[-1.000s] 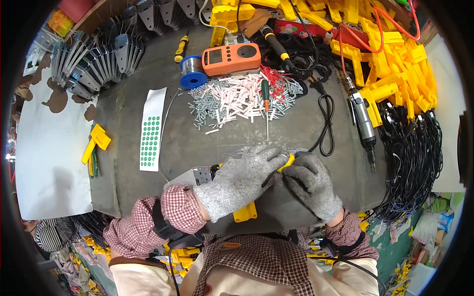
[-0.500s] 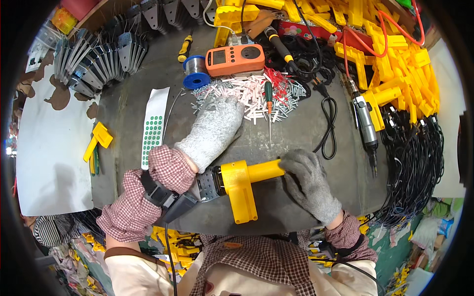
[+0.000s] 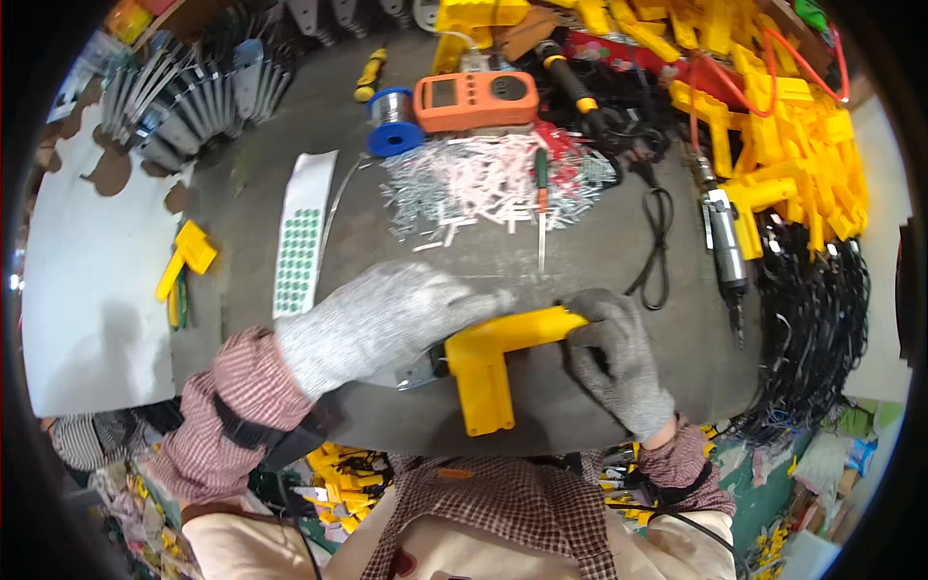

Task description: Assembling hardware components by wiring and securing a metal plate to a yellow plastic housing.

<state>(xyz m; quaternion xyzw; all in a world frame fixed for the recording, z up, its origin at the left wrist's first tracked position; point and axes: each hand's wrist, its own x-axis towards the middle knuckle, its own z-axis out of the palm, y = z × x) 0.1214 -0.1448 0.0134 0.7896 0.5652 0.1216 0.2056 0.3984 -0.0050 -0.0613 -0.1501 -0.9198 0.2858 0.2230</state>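
Observation:
A yellow pistol-shaped plastic housing (image 3: 480, 391) lies at the near edge of the bench, its handle pointing right. My right hand (image 3: 623, 367), in a grey glove, pinches the handle's end between thumb and fingers. My left hand (image 3: 372, 314), in a paler grey glove, reaches over the housing from the left. Its fingertips are pressed together just above the handle; whatever they hold is too small to make out. Under the left hand, part of a metal plate (image 3: 416, 375) shows at the housing's left side.
Beyond my hands lies a heap of screws and small white pieces (image 3: 474, 184), with a green-handled screwdriver (image 3: 540, 179) on it. Behind stand a solder spool (image 3: 392, 135) and an orange meter (image 3: 474, 101). At right are an air screwdriver (image 3: 723, 237), black cables (image 3: 807, 329) and yellow housings (image 3: 802, 145).
My left hand has come back from the heap to the yellow housing. The housing has turned slightly, and my right hand has closed on its handle end. The view has shifted a little.

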